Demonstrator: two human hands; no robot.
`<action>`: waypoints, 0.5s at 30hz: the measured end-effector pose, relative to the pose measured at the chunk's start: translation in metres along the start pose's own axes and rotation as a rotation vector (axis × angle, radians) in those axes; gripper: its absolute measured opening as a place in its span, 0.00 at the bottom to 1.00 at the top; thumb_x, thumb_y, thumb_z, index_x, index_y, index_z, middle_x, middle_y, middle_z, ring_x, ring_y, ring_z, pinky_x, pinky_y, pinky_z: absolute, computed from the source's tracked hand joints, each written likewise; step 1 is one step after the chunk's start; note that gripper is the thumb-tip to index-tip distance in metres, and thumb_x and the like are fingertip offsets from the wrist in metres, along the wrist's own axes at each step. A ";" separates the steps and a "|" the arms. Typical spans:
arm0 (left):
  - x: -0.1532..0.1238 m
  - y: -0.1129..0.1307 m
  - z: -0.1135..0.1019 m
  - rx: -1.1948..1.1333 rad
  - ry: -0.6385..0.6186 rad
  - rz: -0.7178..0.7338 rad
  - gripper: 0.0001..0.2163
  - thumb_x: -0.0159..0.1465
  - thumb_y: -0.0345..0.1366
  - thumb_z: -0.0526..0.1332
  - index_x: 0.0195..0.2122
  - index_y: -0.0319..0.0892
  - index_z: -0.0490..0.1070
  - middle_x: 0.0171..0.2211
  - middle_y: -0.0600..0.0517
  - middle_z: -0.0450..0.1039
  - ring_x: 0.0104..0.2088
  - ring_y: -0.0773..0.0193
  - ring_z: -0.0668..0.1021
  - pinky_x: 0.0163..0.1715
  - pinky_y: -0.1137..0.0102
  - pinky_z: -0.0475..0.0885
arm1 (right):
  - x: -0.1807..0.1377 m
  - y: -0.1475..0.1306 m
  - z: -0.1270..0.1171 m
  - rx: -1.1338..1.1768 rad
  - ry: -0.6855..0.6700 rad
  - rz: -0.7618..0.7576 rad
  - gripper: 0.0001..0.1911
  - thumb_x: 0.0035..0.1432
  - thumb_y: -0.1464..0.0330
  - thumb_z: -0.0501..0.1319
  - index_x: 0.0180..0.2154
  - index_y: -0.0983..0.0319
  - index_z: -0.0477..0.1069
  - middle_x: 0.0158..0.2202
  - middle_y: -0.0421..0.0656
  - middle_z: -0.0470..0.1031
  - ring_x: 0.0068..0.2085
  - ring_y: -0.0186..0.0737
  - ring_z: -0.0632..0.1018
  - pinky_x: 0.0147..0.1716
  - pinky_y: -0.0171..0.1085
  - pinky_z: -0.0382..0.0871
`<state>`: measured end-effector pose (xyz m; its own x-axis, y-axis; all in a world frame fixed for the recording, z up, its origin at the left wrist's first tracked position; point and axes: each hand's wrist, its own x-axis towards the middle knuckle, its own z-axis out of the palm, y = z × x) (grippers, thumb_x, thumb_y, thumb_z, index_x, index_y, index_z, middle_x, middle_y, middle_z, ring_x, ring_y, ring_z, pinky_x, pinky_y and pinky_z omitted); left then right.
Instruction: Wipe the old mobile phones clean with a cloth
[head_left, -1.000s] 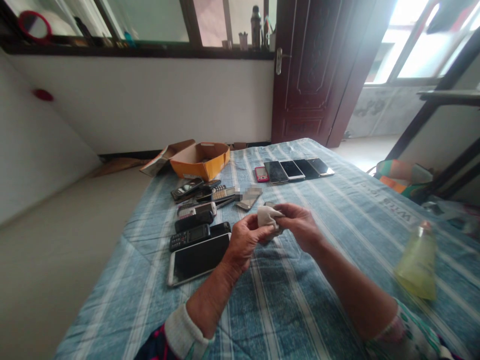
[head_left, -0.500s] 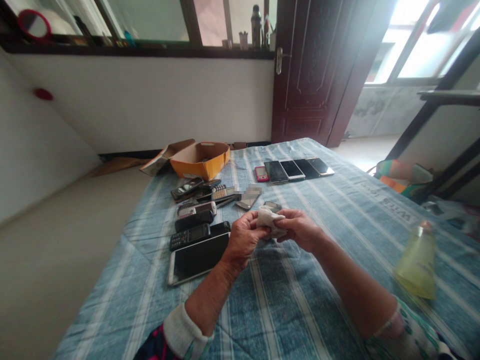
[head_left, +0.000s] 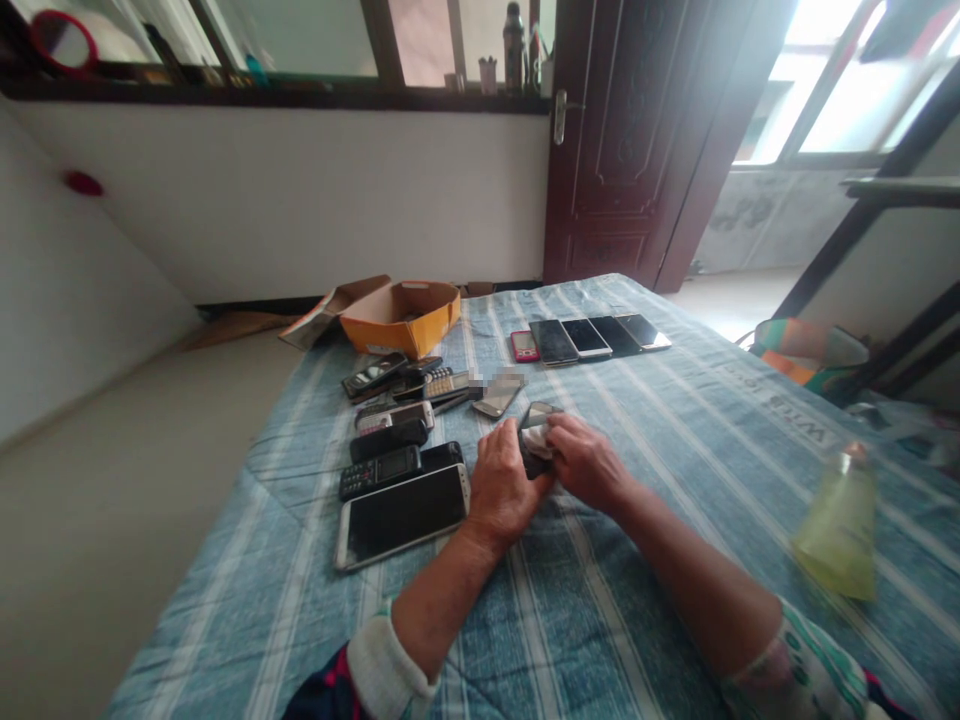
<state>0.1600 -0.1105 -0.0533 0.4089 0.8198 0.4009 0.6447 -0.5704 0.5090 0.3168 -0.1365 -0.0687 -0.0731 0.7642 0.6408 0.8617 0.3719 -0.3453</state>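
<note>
My left hand [head_left: 504, 487] is closed around a small dark phone [head_left: 534, 425] held just above the striped blue cloth [head_left: 570, 600]. My right hand [head_left: 586, 462] presses a small whitish cloth [head_left: 537, 440] against the phone, fingers curled on it. Both hands meet near the middle of the table. Directly left of my left hand lies a large smartphone [head_left: 401, 515], with several old keypad phones [head_left: 390, 440] in a cluster behind it.
A row of smartphones [head_left: 589, 338] lies at the far side. An open orange cardboard box [head_left: 401, 318] stands at the far left corner. A yellowish plastic bottle [head_left: 836, 525] stands at the right. A dark wooden door [head_left: 637, 140] is behind the table.
Both hands have lowered toward the table. The whitish cloth, held up between the fingers before, is now pressed on a dark phone gripped by my left hand.
</note>
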 end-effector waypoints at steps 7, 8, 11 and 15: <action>0.000 0.001 -0.001 0.142 -0.116 -0.053 0.35 0.53 0.39 0.67 0.59 0.30 0.57 0.48 0.38 0.72 0.48 0.46 0.73 0.49 0.56 0.70 | 0.002 -0.013 -0.007 -0.014 -0.192 -0.122 0.10 0.62 0.77 0.52 0.32 0.61 0.69 0.35 0.45 0.74 0.38 0.38 0.73 0.36 0.34 0.67; 0.000 0.000 -0.002 0.148 -0.123 -0.056 0.35 0.54 0.40 0.67 0.59 0.30 0.57 0.48 0.38 0.72 0.48 0.46 0.73 0.48 0.57 0.70 | 0.003 -0.014 -0.007 -0.005 -0.197 -0.138 0.10 0.63 0.76 0.52 0.33 0.61 0.70 0.36 0.45 0.75 0.39 0.38 0.74 0.38 0.34 0.67; 0.000 -0.002 -0.001 0.153 -0.122 -0.048 0.32 0.55 0.40 0.65 0.59 0.32 0.59 0.46 0.39 0.73 0.47 0.48 0.73 0.48 0.57 0.69 | 0.004 -0.018 -0.006 0.008 -0.203 -0.182 0.11 0.64 0.76 0.51 0.38 0.61 0.71 0.38 0.46 0.76 0.43 0.39 0.75 0.42 0.35 0.68; -0.001 -0.007 0.004 0.148 -0.075 -0.048 0.31 0.54 0.37 0.65 0.58 0.35 0.59 0.44 0.42 0.73 0.46 0.49 0.74 0.48 0.58 0.70 | 0.002 -0.017 0.001 -0.039 -0.222 -0.215 0.12 0.65 0.74 0.52 0.38 0.61 0.73 0.39 0.47 0.77 0.46 0.42 0.75 0.45 0.38 0.69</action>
<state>0.1574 -0.1074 -0.0601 0.4186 0.8508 0.3177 0.7506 -0.5211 0.4064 0.3016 -0.1407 -0.0621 -0.3598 0.7683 0.5294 0.8330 0.5201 -0.1888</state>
